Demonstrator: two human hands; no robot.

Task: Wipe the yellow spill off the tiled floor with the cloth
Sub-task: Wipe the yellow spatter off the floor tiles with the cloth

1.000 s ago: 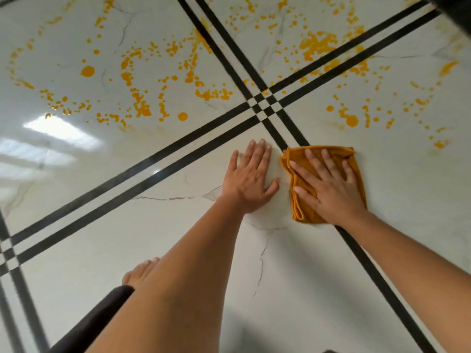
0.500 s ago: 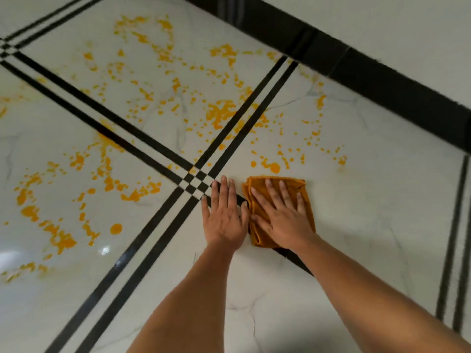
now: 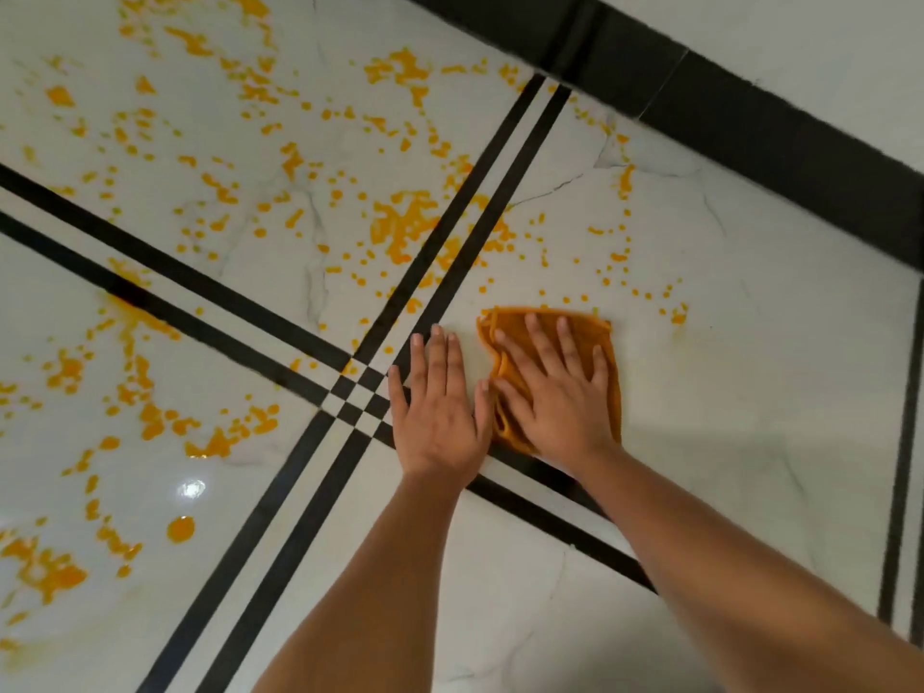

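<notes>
Presses the cloth [image 3: 595, 337] flat to the floor [image 3: 750, 432] with the right hand [image 3: 560, 402], palm down, fingers straight and spread. Braces with the left hand [image 3: 440, 422] just beside it, flat on bare tile, fingers close together, thumb nearly touching the cloth. Holds the cloth at the near edge of the spill [image 3: 405, 222], on the right-hand tile, with a row of drops just beyond its far hem. Leaves nearly all the yellow unwiped: blotches and drops across the far tiles, over the black strips [image 3: 280, 312] and away to the left.

Risks smearing rather than lifting, judging by how wide the mess lies against one small folded cloth. Hard to tell in this blur whether the cloth's orange is its own colour or soaked-up spill. Could slide the left palm forward into wet drops on the glossy tile. Could drive yellow toward the black skirting [image 3: 750, 112] and into the joints if swept outward.
</notes>
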